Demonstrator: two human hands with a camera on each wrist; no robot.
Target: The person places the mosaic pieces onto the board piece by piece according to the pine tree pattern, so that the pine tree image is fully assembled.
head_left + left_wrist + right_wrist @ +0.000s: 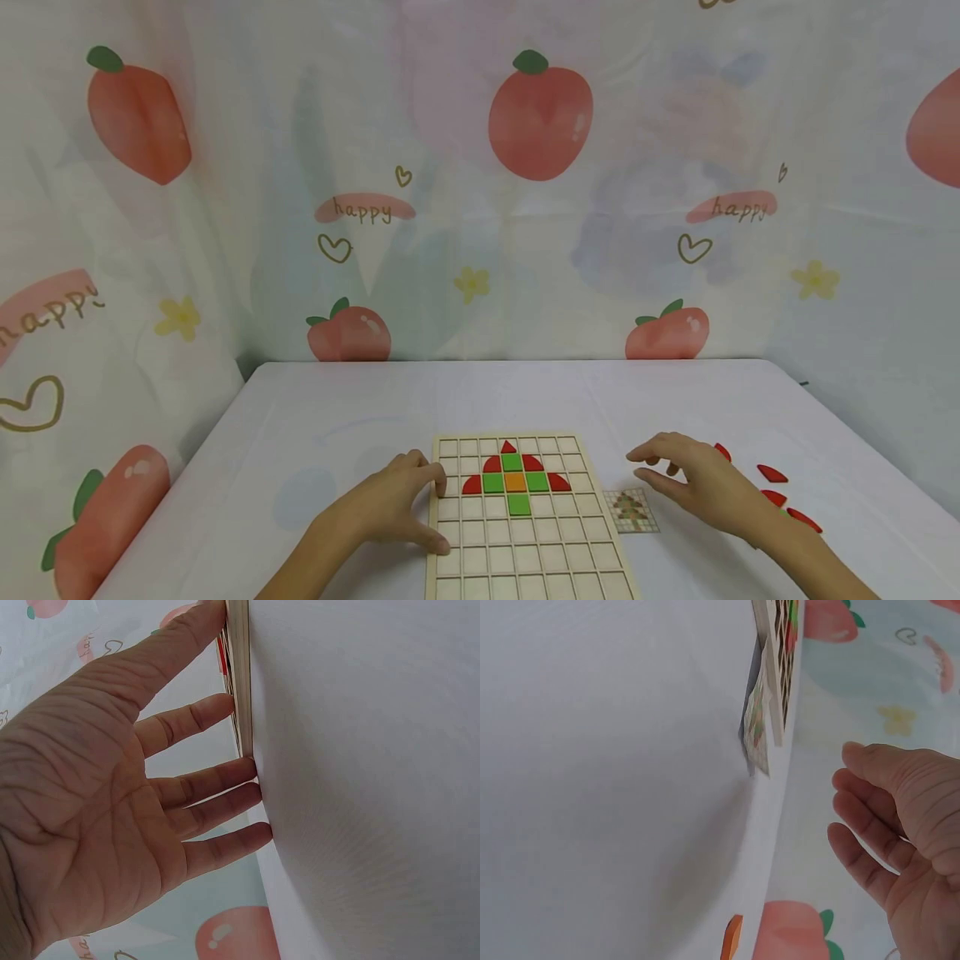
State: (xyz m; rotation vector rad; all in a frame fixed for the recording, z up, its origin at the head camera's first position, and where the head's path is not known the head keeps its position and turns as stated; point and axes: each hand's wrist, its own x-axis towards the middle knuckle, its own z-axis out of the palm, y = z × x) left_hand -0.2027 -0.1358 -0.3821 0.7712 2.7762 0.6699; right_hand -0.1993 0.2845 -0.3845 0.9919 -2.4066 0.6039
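Note:
A wooden grid board (477,560) lies flat on the table. In its upper part, several green squares (519,504) and red pieces (559,482) form a tree-like figure around one orange square (515,482), with a red triangle (507,447) at the top. My left hand (401,504) rests at the board's left edge, thumb and fingers spread; the left wrist view shows the fingertips along the side of the board (240,682). To the right of the board my right hand (693,483) hovers over the table, fingers loosely bent, with nothing visible between thumb and fingers.
A small pattern card (632,511) with a tree picture lies against the board's right side. Beyond the right hand are scattered red pieces (772,474), partly hidden by the forearm. An orange piece (732,939) shows low in the right wrist view. A printed curtain (465,250) hangs behind the table.

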